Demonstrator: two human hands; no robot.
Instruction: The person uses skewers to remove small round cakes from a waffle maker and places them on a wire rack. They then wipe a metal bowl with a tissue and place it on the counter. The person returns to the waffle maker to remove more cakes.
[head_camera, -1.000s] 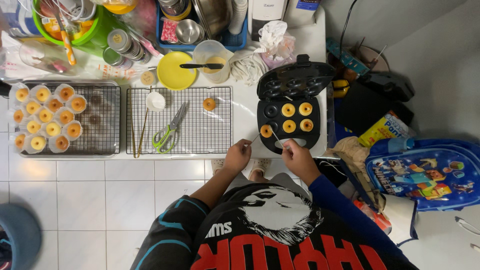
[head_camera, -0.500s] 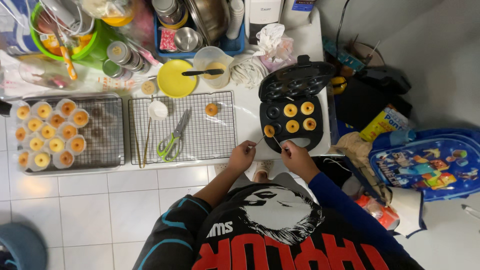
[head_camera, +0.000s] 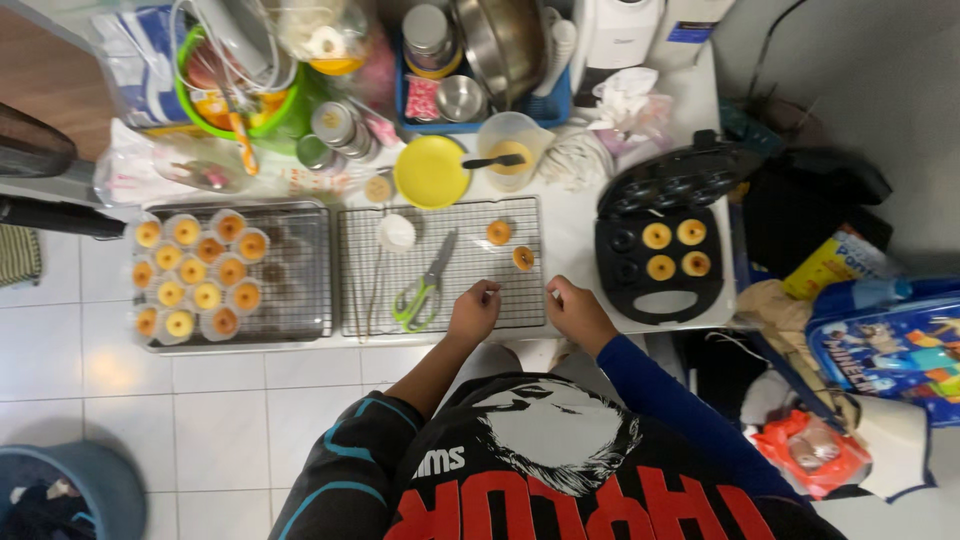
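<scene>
Tabletop (head_camera: 570, 230) of white laminate carried everything, crowded at its far edge with bowls, jars and tubs. On its left side lay a dark wire tray (head_camera: 300, 270), its left half filled with small golden ring cakes in paper cups (head_camera: 195, 280) and its right half bare. Beside it sat a silver wire cooling rack (head_camera: 470, 290), mostly bare, holding green-handled scissors (head_camera: 425, 285) and a small white cup (head_camera: 396, 232). To the right stood a black ring-cake maker (head_camera: 655, 300) with its lid (head_camera: 680, 175) thrown back. The left hand (head_camera: 474, 312) rested at the near edge of the silver rack, fingers curled toward the thumb; whether they pinched anything was too small to tell. The right hand (head_camera: 575, 312) sat just off the rack's near right corner, fingers curled in loosely, nothing visible in them. Four golden rings (head_camera: 672, 250) remained in the right-hand moulds of the maker, while the moulds on its left (head_camera: 622, 255) looked empty. Two plain golden rings (head_camera: 499, 232) lay on the silver rack, well ahead of both hands. Judged from that, unloading seemed to be at an early stage, about a third done: two out, four left to lift, with batter showing in the clear measuring jug (head_camera: 510, 150) behind the rack.
</scene>
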